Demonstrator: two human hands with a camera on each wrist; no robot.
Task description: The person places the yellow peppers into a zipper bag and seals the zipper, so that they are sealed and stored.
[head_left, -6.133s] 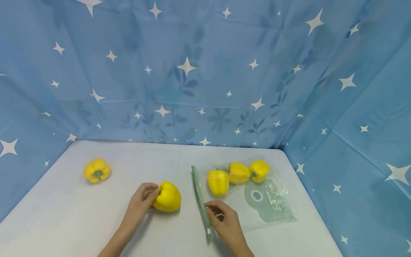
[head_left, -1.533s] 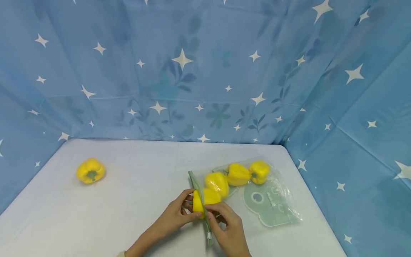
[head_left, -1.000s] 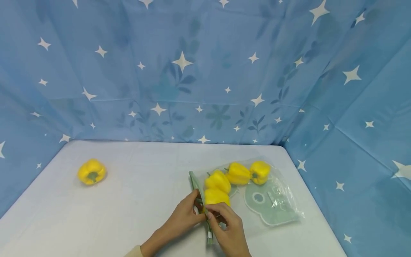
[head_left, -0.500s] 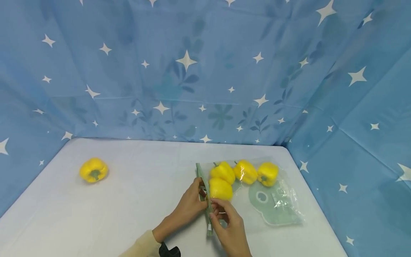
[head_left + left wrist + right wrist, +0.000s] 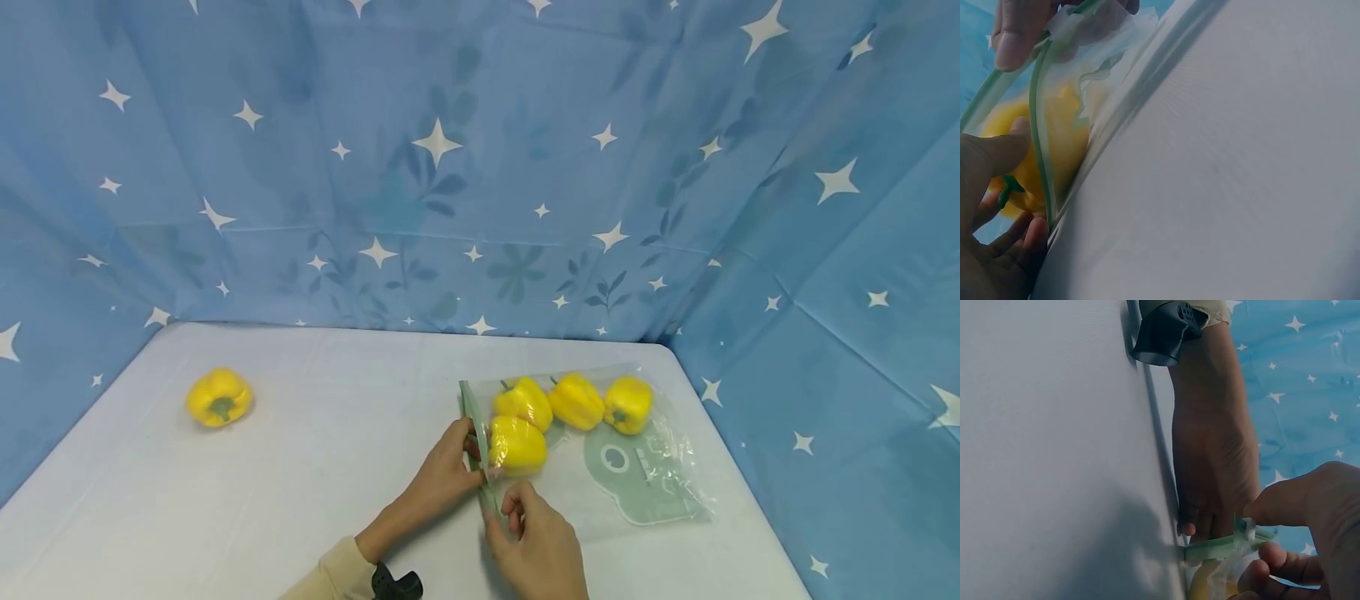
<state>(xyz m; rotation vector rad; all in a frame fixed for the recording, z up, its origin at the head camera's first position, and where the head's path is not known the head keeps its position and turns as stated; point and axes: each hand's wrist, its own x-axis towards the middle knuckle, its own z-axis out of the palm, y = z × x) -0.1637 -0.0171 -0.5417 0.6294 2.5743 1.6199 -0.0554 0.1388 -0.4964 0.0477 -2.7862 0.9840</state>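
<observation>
A clear zip bag (image 5: 573,500) with a green zip strip (image 5: 471,407) and green printed shape lies on the right half of the table, several yellow bell peppers inside. At its mouth, my left hand (image 5: 442,471) holds the nearest bell pepper (image 5: 517,446). In the left wrist view that pepper (image 5: 1063,147) shows its green stem (image 5: 1011,186), the thumb on top and fingers underneath. My right hand (image 5: 540,537) pinches the bag's edge at the near end of the strip. The right wrist view shows its thumb beside a small white slider (image 5: 1248,529).
Another yellow bell pepper (image 5: 219,397) sits alone at the back left of the white table (image 5: 225,500). Blue star-patterned cloth (image 5: 337,167) hangs behind and along both sides. A black wrist device (image 5: 396,583) is on the left forearm.
My left hand has carried a bell pepper rightward from the open table into the bag mouth. The right hand has shifted slightly nearer, keeping hold of the bag's edge.
</observation>
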